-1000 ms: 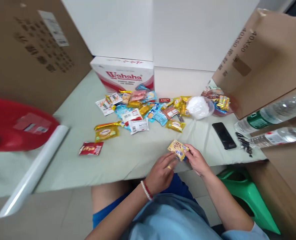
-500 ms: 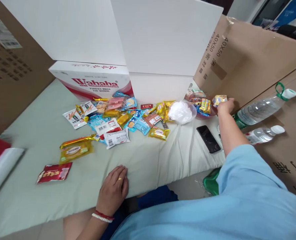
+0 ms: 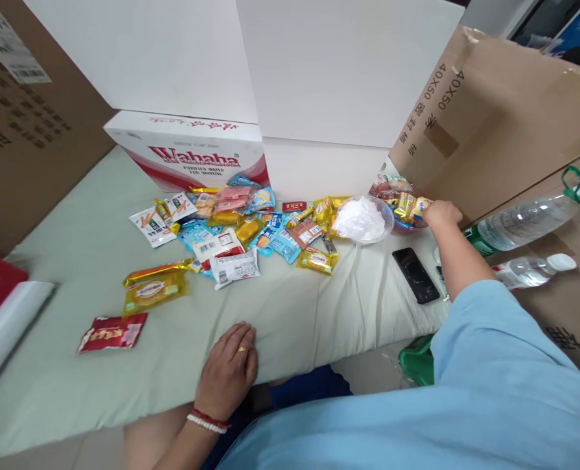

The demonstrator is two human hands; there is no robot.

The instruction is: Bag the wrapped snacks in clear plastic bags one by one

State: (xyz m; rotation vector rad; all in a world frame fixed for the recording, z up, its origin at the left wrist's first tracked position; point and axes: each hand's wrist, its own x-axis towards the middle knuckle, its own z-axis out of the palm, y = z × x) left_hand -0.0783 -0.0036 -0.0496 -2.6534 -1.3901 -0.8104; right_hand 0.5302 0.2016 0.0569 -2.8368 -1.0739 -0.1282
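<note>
My right hand (image 3: 441,214) reaches over the right side of a reddish clear bowl (image 3: 409,228). Its fingers are closed on a small yellow-and-white snack packet (image 3: 421,207), partly hidden by the fingertips. Other wrapped snacks (image 3: 403,205) in gold, blue and brown fill the bowl. My left hand (image 3: 228,365) rests palm down on the front edge of the pale green cloth (image 3: 290,320), fingers stretched out, holding nothing. Left of the bowl sits a clear round tub (image 3: 388,219) with crumpled white plastic (image 3: 361,220) in it. A black phone (image 3: 416,275) lies below the bowl.
Several snack packets (image 3: 236,254) lie heaped before a Wahaba carton (image 3: 192,153). Two yellow packets (image 3: 157,290) and a red packet (image 3: 112,331) lie nearer left. Two water bottles (image 3: 525,222) stand tilted in view beside the right cardboard wall (image 3: 496,111).
My right hand has lowered the yellow-and-white snack packet to the left, from beside the bowl's rim to the snacks inside. My left hand stays resting on the cloth; the view has shifted slightly.
</note>
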